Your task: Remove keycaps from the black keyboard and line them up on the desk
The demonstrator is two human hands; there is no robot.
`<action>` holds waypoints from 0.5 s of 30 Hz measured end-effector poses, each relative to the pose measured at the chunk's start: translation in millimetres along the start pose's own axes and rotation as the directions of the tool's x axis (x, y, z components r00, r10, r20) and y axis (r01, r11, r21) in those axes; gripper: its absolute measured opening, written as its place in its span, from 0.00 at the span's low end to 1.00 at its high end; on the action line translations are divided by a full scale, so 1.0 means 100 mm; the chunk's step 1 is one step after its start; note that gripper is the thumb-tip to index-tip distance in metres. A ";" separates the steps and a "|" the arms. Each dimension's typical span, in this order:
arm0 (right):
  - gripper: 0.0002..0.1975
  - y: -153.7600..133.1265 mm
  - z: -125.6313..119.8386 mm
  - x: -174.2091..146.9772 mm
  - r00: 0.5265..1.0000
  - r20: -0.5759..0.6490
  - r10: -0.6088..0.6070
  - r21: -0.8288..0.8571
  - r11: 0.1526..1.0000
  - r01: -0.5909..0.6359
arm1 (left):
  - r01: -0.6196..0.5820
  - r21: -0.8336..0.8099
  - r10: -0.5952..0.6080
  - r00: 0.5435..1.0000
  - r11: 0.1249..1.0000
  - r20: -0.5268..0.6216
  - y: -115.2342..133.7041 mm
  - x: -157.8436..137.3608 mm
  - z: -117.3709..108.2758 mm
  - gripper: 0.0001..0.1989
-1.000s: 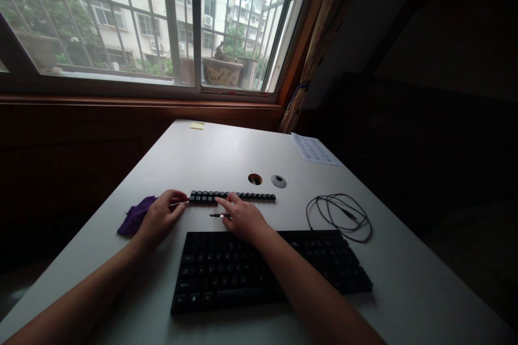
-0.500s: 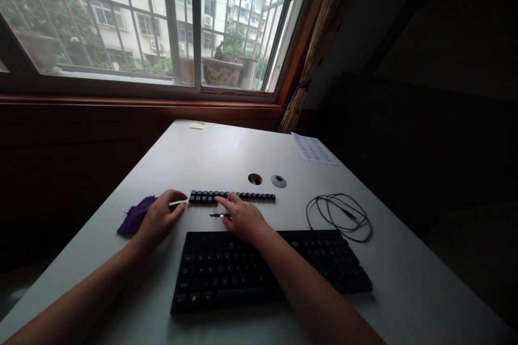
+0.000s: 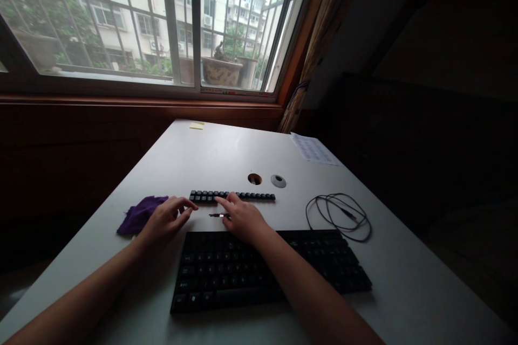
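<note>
A double row of loose black keycaps (image 3: 243, 194) lies on the desk beyond the black keyboard (image 3: 243, 264). My right hand (image 3: 245, 220) reaches over the keyboard's back edge, its index finger touching the front row of keycaps. A thin, dark tool (image 3: 216, 215) with a shiny part sticks out from under that hand's curled fingers; its other end is hidden. My left hand (image 3: 168, 218) hovers just left of the tool and in front of the row's left end. Its fingers are apart and hold nothing. A crumpled purple cloth (image 3: 140, 215) lies beside it, partly behind it.
A coiled black cable (image 3: 340, 215) rests right of the keycaps. Behind them are a round desk hole (image 3: 254, 179) and its grey cover (image 3: 278, 181). Printed paper (image 3: 315, 149) and a yellow note (image 3: 197, 125) lie at the far edge, below a barred window (image 3: 194, 21).
My left hand has moved slightly right and nearer to me, from the left end of the keycap row to in front of it. My right hand stays in place.
</note>
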State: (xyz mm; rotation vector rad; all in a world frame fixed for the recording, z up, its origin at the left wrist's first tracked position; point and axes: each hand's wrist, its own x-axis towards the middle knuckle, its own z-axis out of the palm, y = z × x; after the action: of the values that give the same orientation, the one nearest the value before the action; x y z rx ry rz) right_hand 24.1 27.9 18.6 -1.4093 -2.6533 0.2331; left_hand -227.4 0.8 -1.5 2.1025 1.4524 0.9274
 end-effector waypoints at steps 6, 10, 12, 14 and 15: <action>0.29 -0.01 -0.01 0.00 1.000 0.008 0.011 -0.001 1.000 -0.011 | -0.015 0.031 0.014 0.999 0.999 0.048 0.04 0.00 0.02 0.13; 0.30 -0.01 0.00 -0.01 1.000 -0.004 0.000 -0.009 1.000 0.000 | -0.039 0.027 0.038 0.997 0.999 0.062 0.06 0.01 0.02 0.14; 0.30 -0.01 0.00 0.00 1.000 -0.007 -0.001 -0.010 1.000 0.001 | -0.065 0.024 0.063 0.996 0.998 0.066 0.05 0.02 0.03 0.13; 0.31 -0.01 0.00 0.00 1.000 0.005 0.005 -0.015 1.000 -0.005 | -0.098 0.020 0.097 0.993 0.995 0.067 0.03 0.02 0.04 0.12; 0.31 -0.01 0.00 0.01 1.000 0.012 0.008 -0.019 1.000 -0.007 | -0.115 0.019 0.113 0.991 0.993 0.067 0.02 0.02 0.04 0.12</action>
State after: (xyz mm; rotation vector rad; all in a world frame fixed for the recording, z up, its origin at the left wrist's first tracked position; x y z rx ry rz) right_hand 22.9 27.7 19.1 -1.4284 -2.6674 0.2193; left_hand -222.5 2.3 -2.5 2.2308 1.3277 0.8779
